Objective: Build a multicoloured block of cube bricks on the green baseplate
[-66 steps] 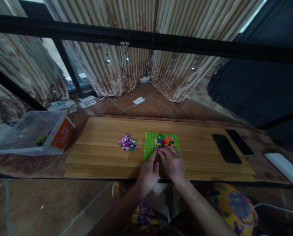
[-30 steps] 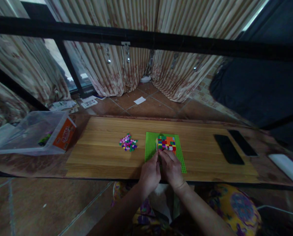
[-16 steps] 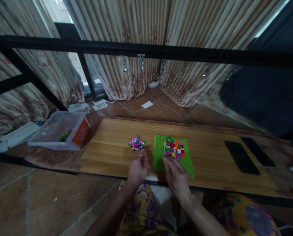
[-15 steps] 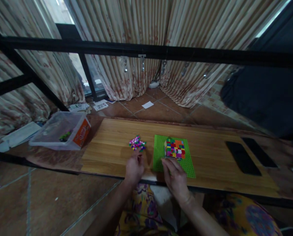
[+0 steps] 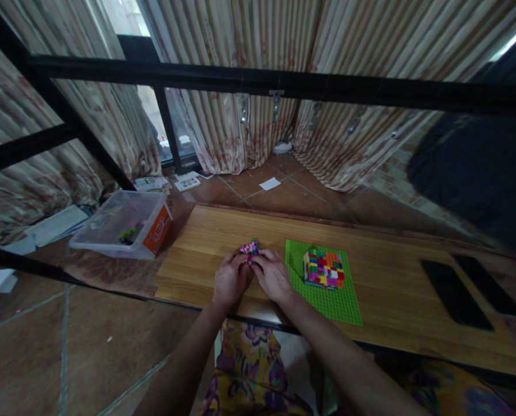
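Both hands are at the pile of small pink, purple and green toy bricks [image 5: 251, 247] on the wooden board. My left hand [image 5: 230, 280] is at its left, near side with the fingers curled in. From the right, my right hand [image 5: 274, 277] reaches in, thumb and fingers bent towards the bricks. The fingertips of both hands almost meet over the near bricks; what they pinch is too small to make out. Further right, a multicoloured block of bricks [image 5: 324, 268] stands on a green baseplate [image 5: 342, 309], with neither hand touching it.
A clear plastic box [image 5: 119, 251] with an orange label and a few bricks inside stands left of the wooden board [image 5: 188, 254]. Two dark flat phone-like slabs [image 5: 455, 293] [image 5: 487, 283] lie at the right. A black rail [image 5: 240, 78] crosses in front of the curtains.
My left hand has gone from the block to the brick pile. My right hand has then left the block and joined it there. The view has turned left.
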A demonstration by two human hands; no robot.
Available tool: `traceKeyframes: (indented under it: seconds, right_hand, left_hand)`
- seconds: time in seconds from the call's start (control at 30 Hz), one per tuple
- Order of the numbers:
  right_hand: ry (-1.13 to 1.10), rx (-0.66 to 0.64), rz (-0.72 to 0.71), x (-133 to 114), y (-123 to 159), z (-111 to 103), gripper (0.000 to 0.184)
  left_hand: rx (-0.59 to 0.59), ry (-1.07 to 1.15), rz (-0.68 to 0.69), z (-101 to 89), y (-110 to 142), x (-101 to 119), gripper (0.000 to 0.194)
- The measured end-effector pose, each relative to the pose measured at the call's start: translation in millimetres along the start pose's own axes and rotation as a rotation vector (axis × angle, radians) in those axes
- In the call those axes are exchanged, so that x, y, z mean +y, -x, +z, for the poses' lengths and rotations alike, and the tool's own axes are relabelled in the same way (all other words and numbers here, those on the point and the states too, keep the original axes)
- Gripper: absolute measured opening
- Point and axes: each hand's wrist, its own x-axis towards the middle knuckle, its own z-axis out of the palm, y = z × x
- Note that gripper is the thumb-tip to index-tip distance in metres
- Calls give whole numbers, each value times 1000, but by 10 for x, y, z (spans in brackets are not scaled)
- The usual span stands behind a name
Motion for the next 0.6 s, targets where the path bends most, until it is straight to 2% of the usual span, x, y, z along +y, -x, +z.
traceKeyframes:
  seconds: [0.27, 0.43, 0.6]
  right_hand:
    - [44, 85, 26, 268, 97, -68, 23]
    - [-5, 31, -38, 141, -17, -17, 27]
    - [37, -27, -63, 38, -155, 67, 25]
  left_hand:
    - [10, 113, 26, -38, 48, -42, 19]
    - [17, 151, 31, -31, 42, -34, 20]
    - [33, 172, 13, -17, 40, -56, 22]
